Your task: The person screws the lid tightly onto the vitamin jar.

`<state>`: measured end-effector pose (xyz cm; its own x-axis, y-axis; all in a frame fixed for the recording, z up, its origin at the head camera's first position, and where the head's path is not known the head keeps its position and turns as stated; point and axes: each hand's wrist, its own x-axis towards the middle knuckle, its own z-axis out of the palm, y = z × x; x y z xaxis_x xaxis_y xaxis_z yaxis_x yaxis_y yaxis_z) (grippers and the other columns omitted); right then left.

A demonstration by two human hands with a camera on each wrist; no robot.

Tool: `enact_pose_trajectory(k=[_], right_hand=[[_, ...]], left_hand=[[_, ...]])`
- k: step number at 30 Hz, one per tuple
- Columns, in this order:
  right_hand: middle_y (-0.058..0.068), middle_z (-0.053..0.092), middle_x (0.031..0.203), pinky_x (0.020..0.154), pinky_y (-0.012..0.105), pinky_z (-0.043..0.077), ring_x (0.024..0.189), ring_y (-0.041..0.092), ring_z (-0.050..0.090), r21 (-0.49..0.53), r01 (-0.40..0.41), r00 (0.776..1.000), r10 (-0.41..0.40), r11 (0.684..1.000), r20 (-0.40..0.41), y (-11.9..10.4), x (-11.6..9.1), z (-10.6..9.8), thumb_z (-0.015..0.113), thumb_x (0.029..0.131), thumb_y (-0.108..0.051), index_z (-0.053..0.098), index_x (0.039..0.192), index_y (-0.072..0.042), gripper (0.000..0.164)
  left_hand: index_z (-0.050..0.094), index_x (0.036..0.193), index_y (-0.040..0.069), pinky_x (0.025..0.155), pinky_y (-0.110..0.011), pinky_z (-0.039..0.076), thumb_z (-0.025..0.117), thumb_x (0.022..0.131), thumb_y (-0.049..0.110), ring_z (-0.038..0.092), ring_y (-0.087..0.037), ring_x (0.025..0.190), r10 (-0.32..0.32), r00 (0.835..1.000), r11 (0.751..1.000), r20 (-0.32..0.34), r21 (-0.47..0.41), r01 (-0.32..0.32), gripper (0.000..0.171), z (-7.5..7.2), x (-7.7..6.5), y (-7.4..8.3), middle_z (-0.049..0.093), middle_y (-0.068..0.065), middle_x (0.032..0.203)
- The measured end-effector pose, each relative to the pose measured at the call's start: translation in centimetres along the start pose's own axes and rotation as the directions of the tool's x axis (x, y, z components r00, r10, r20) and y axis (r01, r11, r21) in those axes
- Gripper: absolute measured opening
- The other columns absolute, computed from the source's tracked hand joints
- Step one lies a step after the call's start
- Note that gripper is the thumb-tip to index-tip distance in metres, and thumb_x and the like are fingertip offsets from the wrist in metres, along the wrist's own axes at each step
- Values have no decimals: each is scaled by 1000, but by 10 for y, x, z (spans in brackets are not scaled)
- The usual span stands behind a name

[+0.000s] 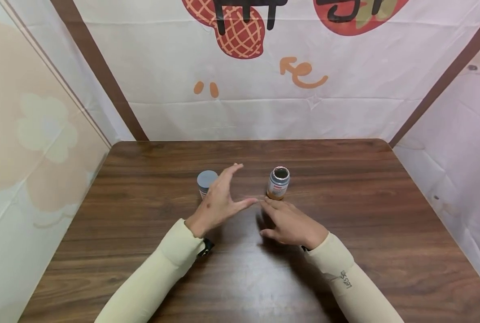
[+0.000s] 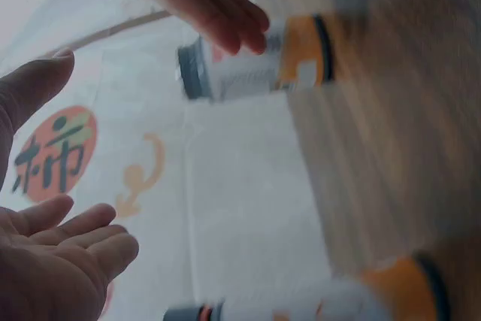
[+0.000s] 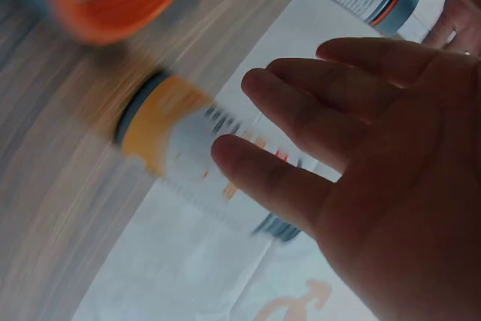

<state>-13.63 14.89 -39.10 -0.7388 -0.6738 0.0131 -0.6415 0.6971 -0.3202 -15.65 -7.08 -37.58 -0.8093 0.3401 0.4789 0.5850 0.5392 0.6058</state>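
Observation:
My left hand is held over the table with thumb and fingers spread apart, gripping nothing. Just behind it stands a capped bottle with a grey-blue lid, partly hidden by the hand. An uncapped bottle with a white and orange label stands upright to the right, its mouth open. In front of that one is my right hand, palm down with fingers extended, fingertips overlapping the bottle's base in the head view. A loose screw cap with an orange inside lies on the table in the right wrist view, hidden in the head view.
The dark wooden table reaches back to a printed white cloth hung along its far edge. More cloth hangs on the right side, with another panel on the left.

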Motion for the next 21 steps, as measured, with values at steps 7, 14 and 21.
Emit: enact_pose_trajectory(k=[7,14,21], right_hand=[[22,56,137,93,53,48,118,36,59,-42,24,998,-26,999,-57,13,-24,2,80,82,-29,54,137,7,71],[15,64,117,83,52,51,105,33,62,-96,-15,999,11,995,-43,17,-38,6,82,80,-33,60,128,6,66],[12,63,110,73,51,52,98,31,62,-117,-16,998,7,993,-69,17,-40,9,87,75,-35,62,125,3,68]], left_hand=[[41,146,1,108,-44,39,88,79,29,46,-30,134,-121,987,989,108,-69,129,86,29,14,2,50,-18,143],[41,147,2,109,-45,38,86,80,29,45,-31,135,-222,963,965,154,-103,239,85,54,30,3,49,-16,145],[42,146,1,107,-49,38,86,81,27,45,-35,134,-285,944,942,165,-135,308,83,69,48,-5,49,-20,145]])
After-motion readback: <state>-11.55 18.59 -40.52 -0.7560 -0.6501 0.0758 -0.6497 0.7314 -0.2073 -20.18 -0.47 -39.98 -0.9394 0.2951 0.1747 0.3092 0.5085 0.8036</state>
